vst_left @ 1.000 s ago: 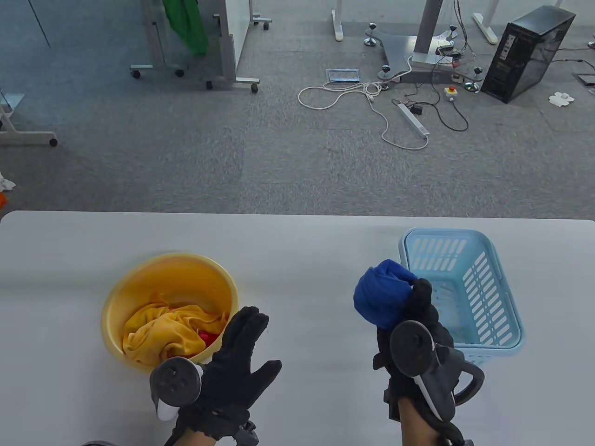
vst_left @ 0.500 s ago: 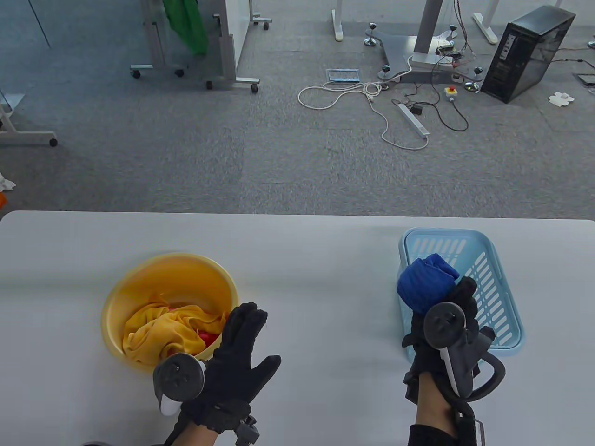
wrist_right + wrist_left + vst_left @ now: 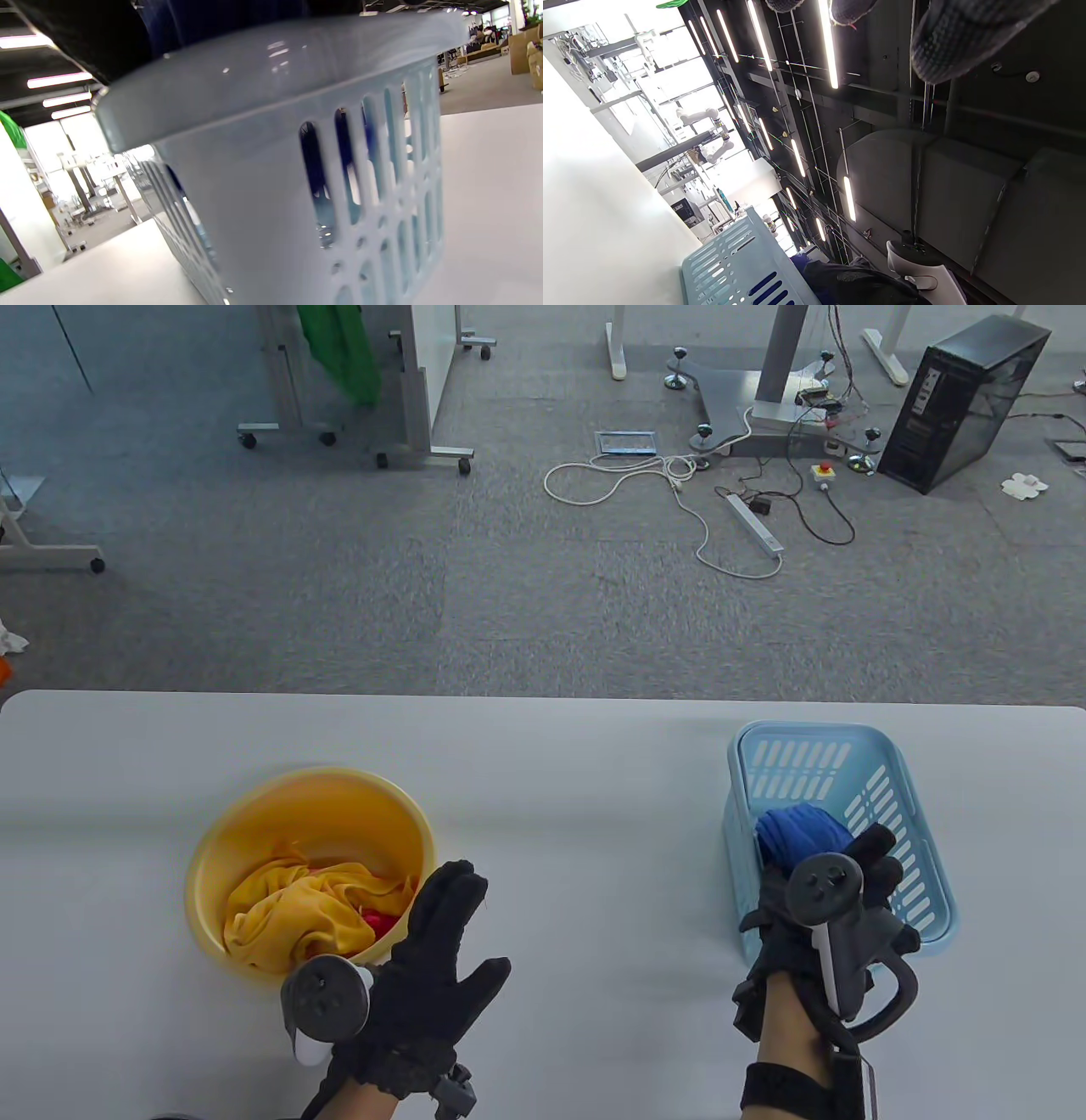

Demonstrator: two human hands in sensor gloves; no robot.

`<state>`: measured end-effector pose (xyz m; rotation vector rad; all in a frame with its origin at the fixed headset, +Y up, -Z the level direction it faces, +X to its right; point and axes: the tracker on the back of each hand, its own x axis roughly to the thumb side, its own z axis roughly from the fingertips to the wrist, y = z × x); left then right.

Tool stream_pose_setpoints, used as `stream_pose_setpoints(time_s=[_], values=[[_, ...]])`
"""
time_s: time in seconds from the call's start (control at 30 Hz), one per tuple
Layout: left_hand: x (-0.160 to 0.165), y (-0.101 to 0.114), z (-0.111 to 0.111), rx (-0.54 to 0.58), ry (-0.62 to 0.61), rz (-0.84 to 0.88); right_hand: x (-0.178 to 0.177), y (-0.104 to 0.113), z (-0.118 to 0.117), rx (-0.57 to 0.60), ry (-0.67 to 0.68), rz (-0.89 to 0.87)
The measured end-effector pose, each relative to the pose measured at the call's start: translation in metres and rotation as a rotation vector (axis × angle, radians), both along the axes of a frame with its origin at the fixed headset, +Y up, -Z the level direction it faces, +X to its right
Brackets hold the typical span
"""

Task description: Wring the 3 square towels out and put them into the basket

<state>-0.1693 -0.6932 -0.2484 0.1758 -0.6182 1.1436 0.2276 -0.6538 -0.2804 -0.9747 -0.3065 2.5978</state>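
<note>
A bunched blue towel (image 3: 797,833) sits low inside the light blue basket (image 3: 848,732) at the right, and my right hand (image 3: 853,869) reaches over the near rim with its fingers curled round the towel. The right wrist view shows the basket wall (image 3: 297,148) up close, with blue cloth (image 3: 191,21) above the rim. In the yellow basin (image 3: 254,806) at the left lie a yellow towel (image 3: 288,908) and a bit of red towel (image 3: 383,923). My left hand (image 3: 450,925) hovers beside the basin's near right rim, fingers straight, holding nothing.
The white table (image 3: 577,780) stretches between basin and basket. Beyond its far edge there is carpet with cables, a power strip (image 3: 755,526) and a computer case (image 3: 963,403). The left wrist view looks up at ceiling lights past the basket (image 3: 734,262).
My right hand carried the blue towel rightward from beside the basket, over its near left rim, and lowered it inside. The left hand has barely moved.
</note>
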Motion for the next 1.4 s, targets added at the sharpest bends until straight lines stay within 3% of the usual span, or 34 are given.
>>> stream_pose_setpoints(time_s=[0.17, 0.4, 0.5, 0.97, 1.13, 1.4], values=[[-0.003, -0.001, 0.000, -0.009, 0.013, -0.007, -0.003, 0.003, 0.003, 0.016, 0.018, -0.036], [-0.005, 0.000, 0.000, -0.002, 0.029, -0.034, -0.014, 0.015, 0.006, -0.005, 0.082, 0.049], [-0.003, 0.000, 0.001, 0.006, 0.032, -0.058, -0.021, 0.022, 0.008, 0.038, 0.140, -0.006], [0.005, 0.002, 0.009, 0.040, 0.038, -0.153, -0.072, 0.036, 0.029, 0.101, 0.455, 0.070], [0.006, -0.003, 0.009, 0.028, 0.045, -0.189, -0.090, 0.034, 0.040, 0.142, 0.555, 0.068], [0.007, -0.006, 0.008, 0.031, 0.062, -0.245, -0.116, 0.012, 0.054, 0.171, 0.682, 0.065]])
